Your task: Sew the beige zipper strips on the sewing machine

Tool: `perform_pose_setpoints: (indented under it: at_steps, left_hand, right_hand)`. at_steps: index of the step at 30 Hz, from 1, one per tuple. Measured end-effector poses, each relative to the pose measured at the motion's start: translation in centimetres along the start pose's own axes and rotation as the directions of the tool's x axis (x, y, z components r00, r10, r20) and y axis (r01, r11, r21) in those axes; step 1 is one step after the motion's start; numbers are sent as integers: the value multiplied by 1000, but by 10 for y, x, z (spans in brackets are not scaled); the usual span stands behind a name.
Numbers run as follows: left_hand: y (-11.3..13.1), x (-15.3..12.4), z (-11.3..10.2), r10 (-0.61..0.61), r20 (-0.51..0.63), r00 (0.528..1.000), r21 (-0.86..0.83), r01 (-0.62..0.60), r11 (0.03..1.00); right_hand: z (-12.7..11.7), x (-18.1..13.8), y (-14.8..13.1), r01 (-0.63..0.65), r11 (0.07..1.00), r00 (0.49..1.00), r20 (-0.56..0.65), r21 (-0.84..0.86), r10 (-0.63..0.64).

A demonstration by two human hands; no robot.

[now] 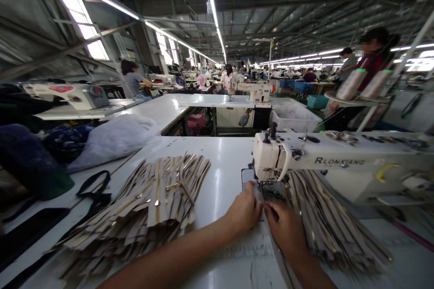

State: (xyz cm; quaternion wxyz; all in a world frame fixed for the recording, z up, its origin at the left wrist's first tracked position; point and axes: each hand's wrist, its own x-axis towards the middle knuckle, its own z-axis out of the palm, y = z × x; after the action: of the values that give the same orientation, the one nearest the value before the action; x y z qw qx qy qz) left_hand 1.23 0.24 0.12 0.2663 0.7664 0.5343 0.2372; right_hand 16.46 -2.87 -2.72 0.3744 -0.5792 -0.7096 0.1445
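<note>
Both hands are close together just below the needle of a white sewing machine [271, 158]. My left hand [244, 207] pinches the edge of a grey zipper strip [280, 259] beside the presser foot. From the other side, my right hand [285, 225] grips the same strip, whose tail runs down toward the table's front edge. A heap of grey zipper strips [158, 194] with gold teeth and metal pulls lies to the left. More zipper strips [325, 221] spread out right of my right hand, under the machine's arm. The fingertips partly hide the held strip.
The white table [217, 153] has ruler marks near its front. A white cloth bundle [115, 137] and dark straps [95, 189] lie left. Thread cones [351, 83] stand back right, near a white bin [294, 115]. Several people work at machines further off.
</note>
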Motion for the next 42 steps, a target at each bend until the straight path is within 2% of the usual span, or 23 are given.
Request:
perform_pose_setpoints:
  at_steps: [3, 6, 13, 18, 24, 33, 38, 42]
  left_hand:
    - [-2, -6, -4, 208, -15, 978, 212, -200, 957]
    - [-6, -6, -5, 336, 18, 942, 291, -327, 899]
    - [-9, -3, -7, 420, 150, 895, 363, -445, 819]
    - [-7, -3, -9, 415, 184, 891, 352, -454, 818]
    - [-9, 0, -7, 418, 152, 895, 287, -445, 848]
    - [-11, 1, -5, 447, 152, 882, 290, -472, 833]
    - [-8, 1, -2, 403, 131, 906, 327, -424, 845]
    - [-4, 1, -4, 369, 163, 915, 344, -404, 848]
  right_hand:
    - [2, 1, 2, 9, 996, 1000, -12, -86, -10]
    - [2, 1, 3, -6, 993, 1000, -30, -114, 3]
    - [1, 0, 3, 10, 988, 1000, -10, -153, -12]
    - [0, 1, 3, 22, 985, 1000, -18, -172, -25]
    - [2, -1, 5, 56, 979, 997, -42, -197, -65]
    - [3, -1, -1, 92, 932, 996, 51, -352, -79]
    - [3, -1, -2, 117, 915, 993, 39, -386, -110]
    - [2, -1, -3, 133, 885, 991, 75, -445, -111]
